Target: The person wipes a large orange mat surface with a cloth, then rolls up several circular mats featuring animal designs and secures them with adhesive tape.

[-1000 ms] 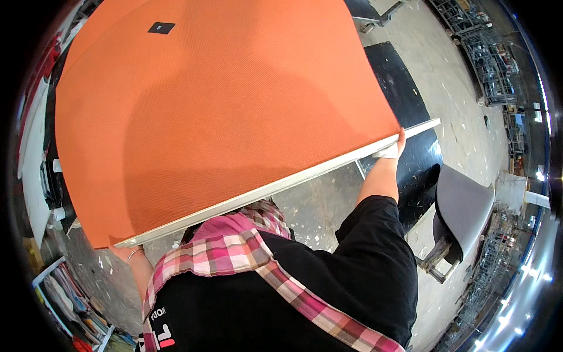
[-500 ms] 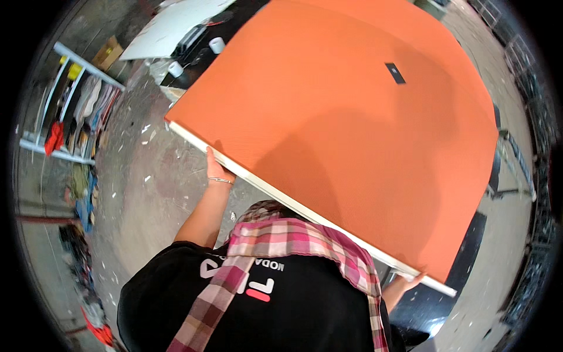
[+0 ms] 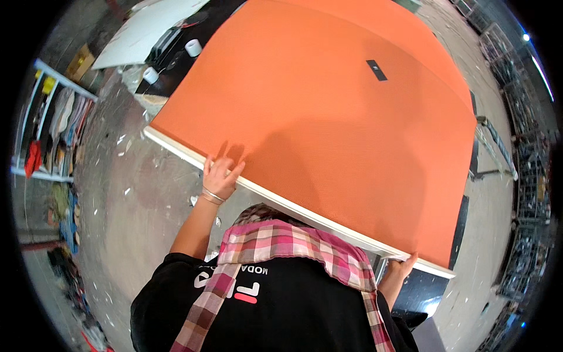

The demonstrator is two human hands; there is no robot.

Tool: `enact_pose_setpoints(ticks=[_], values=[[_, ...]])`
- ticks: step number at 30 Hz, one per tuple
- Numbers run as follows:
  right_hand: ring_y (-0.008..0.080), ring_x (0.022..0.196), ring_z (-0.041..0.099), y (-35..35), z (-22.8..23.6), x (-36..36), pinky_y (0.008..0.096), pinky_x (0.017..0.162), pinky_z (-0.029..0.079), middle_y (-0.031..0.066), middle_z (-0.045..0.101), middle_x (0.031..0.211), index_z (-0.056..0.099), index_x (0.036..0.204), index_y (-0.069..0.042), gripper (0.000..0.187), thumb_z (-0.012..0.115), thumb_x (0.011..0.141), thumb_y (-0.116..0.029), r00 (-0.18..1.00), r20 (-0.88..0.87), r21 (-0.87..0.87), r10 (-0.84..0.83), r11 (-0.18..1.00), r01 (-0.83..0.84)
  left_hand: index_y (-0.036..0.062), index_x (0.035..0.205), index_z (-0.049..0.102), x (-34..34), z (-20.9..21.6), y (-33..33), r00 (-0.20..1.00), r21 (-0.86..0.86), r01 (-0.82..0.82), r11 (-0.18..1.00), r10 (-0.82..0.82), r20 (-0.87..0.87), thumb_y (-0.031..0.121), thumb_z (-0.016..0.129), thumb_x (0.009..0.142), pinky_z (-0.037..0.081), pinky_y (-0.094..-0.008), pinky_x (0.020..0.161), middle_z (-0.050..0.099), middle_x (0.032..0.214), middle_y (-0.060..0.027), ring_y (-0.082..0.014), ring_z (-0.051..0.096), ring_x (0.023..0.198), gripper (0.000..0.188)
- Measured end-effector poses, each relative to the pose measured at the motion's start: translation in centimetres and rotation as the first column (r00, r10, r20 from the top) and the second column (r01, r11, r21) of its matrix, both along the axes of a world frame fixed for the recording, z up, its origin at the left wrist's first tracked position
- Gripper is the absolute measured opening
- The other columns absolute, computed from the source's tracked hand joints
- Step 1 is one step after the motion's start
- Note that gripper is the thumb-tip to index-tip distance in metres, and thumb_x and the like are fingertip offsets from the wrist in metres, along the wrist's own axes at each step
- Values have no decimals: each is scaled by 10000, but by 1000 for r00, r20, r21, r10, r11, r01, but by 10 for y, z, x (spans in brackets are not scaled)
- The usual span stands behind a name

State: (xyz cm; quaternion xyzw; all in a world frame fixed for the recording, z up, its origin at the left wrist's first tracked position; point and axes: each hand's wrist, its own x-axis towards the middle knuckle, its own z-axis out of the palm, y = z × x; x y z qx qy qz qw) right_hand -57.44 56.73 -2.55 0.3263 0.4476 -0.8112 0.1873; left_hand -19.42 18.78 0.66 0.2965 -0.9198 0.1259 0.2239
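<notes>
A large orange textured panel fills the view in front of me, with a white strip along its near edge. Toward the left part of that edge, my left hand rests with spread fingers touching the strip and the orange surface. Near the right corner, my right hand grips the edge from below, its thumb at the top and the other fingers hidden underneath. A small black label lies on the panel's far part.
Two white rolls and a black tool sit on a dark table beside a white sheet. A blue-grey rack with folded material stands left. A metal frame and stacked wire cages are on the right.
My left hand has gone from holding the edge to lying over it with fingers spread. My right hand stays at the right corner. The panel sits farther left in view.
</notes>
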Motion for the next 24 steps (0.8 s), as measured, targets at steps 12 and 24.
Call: enact_pose_setpoints(ticks=[12, 24], values=[[230, 759, 519, -50, 125, 21, 336, 632, 411, 120, 552, 852, 555, 974, -24, 484, 757, 582, -224, 213, -149, 750, 966, -31, 661, 49, 665, 616, -102, 146, -104, 768, 646, 33, 763, -433, 472, 356, 659, 573, 461, -370, 590, 588, 648, -163, -303, 582, 641, 324], [276, 744, 531, -194, 162, -44, 382, 696, 390, 99, 558, 784, 554, 790, -80, 489, 495, 707, -558, -282, 213, 686, 935, 62, 725, -10, 915, 608, -165, 134, -165, 571, 801, -258, 541, -583, 577, 351, 674, 601, 430, -328, 715, 614, 859, -166, -264, 574, 792, 483]])
